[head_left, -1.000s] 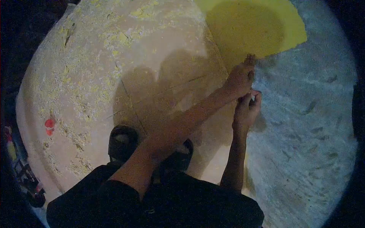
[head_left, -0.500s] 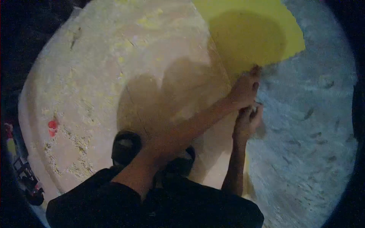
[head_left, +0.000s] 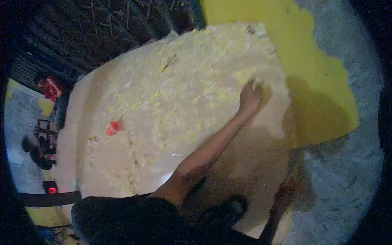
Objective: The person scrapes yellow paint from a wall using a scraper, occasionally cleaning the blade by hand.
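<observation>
My left hand point(head_left: 251, 98) reaches out over the beige surface point(head_left: 228, 143), beside yellow scraps and smears. Its fingers are curled together. Something small and dark shows at the fingertips, too blurred to name. Lower right, my right hand point(head_left: 287, 192) lies at the border between the beige surface and the rough grey-blue ground point(head_left: 335, 175). Shadow and blur hide its fingers. A smooth yellow area point(head_left: 322, 98) with a ragged edge runs along the right, partly under my shadow.
Yellow and white bits point(head_left: 163, 102) litter the beige surface. A red object point(head_left: 112, 128) lies on it. Dark lattice bars point(head_left: 122, 20) stand at the back. One person in a red top point(head_left: 53, 87) and another in dark clothes point(head_left: 38, 153) are at the far left.
My view has turned, bringing the bars and people into sight. My left hand has left my right hand's side and moved onto the littered beige surface. The hands are now far apart.
</observation>
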`<state>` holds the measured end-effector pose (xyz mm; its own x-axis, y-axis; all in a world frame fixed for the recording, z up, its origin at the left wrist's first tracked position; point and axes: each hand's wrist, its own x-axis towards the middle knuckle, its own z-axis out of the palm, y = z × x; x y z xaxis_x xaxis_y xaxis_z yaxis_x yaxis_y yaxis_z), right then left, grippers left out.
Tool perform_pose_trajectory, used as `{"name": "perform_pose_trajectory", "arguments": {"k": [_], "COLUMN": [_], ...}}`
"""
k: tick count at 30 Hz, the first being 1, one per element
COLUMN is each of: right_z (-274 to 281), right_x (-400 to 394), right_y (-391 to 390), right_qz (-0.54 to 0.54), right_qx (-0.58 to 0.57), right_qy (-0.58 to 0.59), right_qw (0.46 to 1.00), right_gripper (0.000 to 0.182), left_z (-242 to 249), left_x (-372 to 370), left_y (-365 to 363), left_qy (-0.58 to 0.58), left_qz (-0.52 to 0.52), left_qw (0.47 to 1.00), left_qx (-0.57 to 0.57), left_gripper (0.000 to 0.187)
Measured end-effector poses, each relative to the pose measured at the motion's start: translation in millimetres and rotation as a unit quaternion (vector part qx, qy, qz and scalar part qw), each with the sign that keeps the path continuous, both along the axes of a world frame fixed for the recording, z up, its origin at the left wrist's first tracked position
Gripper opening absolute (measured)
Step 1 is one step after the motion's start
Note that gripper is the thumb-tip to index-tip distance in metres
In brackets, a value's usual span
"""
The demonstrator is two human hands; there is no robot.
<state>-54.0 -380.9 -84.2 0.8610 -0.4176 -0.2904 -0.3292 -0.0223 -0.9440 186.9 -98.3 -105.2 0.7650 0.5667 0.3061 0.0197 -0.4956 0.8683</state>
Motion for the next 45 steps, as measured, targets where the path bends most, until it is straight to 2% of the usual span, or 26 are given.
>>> {"name": "perform_pose_trajectory", "arguments": {"k": [1,2,4,5,9,10,12,13,14,15,16,18,20,21,23,25,26,27,29,31,32,34,36,38,42,45], "right_z": [1,2,-33,-26,5,24,19,0,-2,-4,18,19,6,11,20,-11,-11,-11,19,16,14,18,25,29,5,-7], "right_x": [1,2,2,0,-6,9,-12,-25,-31,-37,-35,-26,-20,-15,-11,-14,-12,-9,12,16,17,21,19,17,11,5], "right_y": [8,15,-1,11,71,113,111,71,57,44,39,30,14,15,23,22,21,21,26,15,11,11,11,8,-14,-30], "right_qz": [0.025,0.049,0.077,0.094,0.148,-0.013,-0.154,-0.018,0.045,0.107,0.186,0.245,0.184,0.181,0.149,0.147,0.146,0.145,0.194,0.216,0.238,0.280,0.319,0.351,0.370,0.352], "right_qx": [-0.032,-0.063,0.006,0.086,0.001,-0.131,-0.272,-0.203,-0.164,-0.124,-0.145,-0.168,-0.106,-0.111,-0.003,0.030,0.046,0.061,0.146,0.171,0.193,0.214,0.234,0.200,0.189,0.181], "right_qy": [-0.013,-0.026,-0.038,-0.022,-0.045,-0.096,-0.108,-0.095,-0.088,-0.077,-0.034,-0.003,-0.125,-0.130,-0.059,-0.089,-0.102,-0.114,-0.013,-0.016,-0.023,-0.024,-0.021,-0.049,-0.059,-0.045], "right_qw": [0.999,0.996,0.996,0.992,0.988,0.987,0.944,0.974,0.981,0.983,0.971,0.955,0.969,0.969,0.987,0.985,0.983,0.981,0.970,0.961,0.952,0.935,0.918,0.913,0.908,0.917], "right_gripper": [0.034,0.032,0.032,0.034,0.038,0.041,0.043,0.043,0.043,0.043,0.044,0.046,0.053,0.053,0.064,0.057,0.055,0.054,0.073,0.074,0.075,0.077,0.079,0.080,0.084,0.070], "left_z": [46,2,-20,-26,-8,-1,7,23,34,43,46,43,46,46,35,-1,-8,-13,-4,28,23,14,15,20,20,23], "left_x": [-33,-49,-135,-163,-199,-192,-183,-184,-191,-194,-198,-204,-208,-208,-210,-215,-222,-229,-232,-231,-235,-239,-240,-242,-242,-239], "left_y": [-9,-32,-77,-99,-139,-147,-172,-164,-158,-151,-146,-138,-139,-139,-143,-155,-160,-165,-166,-161,-163,-165,-166,-167,-163,-159], "left_qy": [0.172,0.092,0.157,0.179,0.201,0.165,0.034,-0.057,-0.042,0.098,0.230,0.192,0.147,0.160,0.173,0.258,0.257,0.201,0.146,0.280,0.283,0.143,0.172,0.198,0.189,0.151], "left_qz": [-0.176,-0.260,-0.292,-0.306,-0.326,-0.327,-0.308,-0.259,-0.257,-0.306,-0.345,-0.354,-0.359,-0.351,-0.340,-0.444,-0.442,-0.436,-0.426,-0.553,-0.553,-0.509,-0.512,-0.515,-0.541,-0.538], "left_qw": [0.953,0.941,0.909,0.893,0.872,0.881,0.922,0.958,0.959,0.911,0.823,0.838,0.849,0.863,0.877,0.846,0.848,0.872,0.891,0.785,0.783,0.842,0.838,0.832,0.815,0.818], "left_qx": [-0.177,-0.195,-0.253,-0.277,-0.304,-0.299,-0.233,-0.112,-0.116,-0.257,-0.387,-0.367,-0.358,-0.326,-0.292,-0.142,-0.141,-0.098,-0.056,-0.017,-0.017,-0.104,-0.078,-0.056,-0.088,-0.137], "left_gripper": [0.051,0.051,0.047,0.046,0.047,0.049,0.054,0.054,0.054,0.053,0.052,0.049,0.045,0.042,0.039,0.037,0.037,0.038,0.039,0.042,0.042,0.044,0.043,0.042,0.040,0.039]}}
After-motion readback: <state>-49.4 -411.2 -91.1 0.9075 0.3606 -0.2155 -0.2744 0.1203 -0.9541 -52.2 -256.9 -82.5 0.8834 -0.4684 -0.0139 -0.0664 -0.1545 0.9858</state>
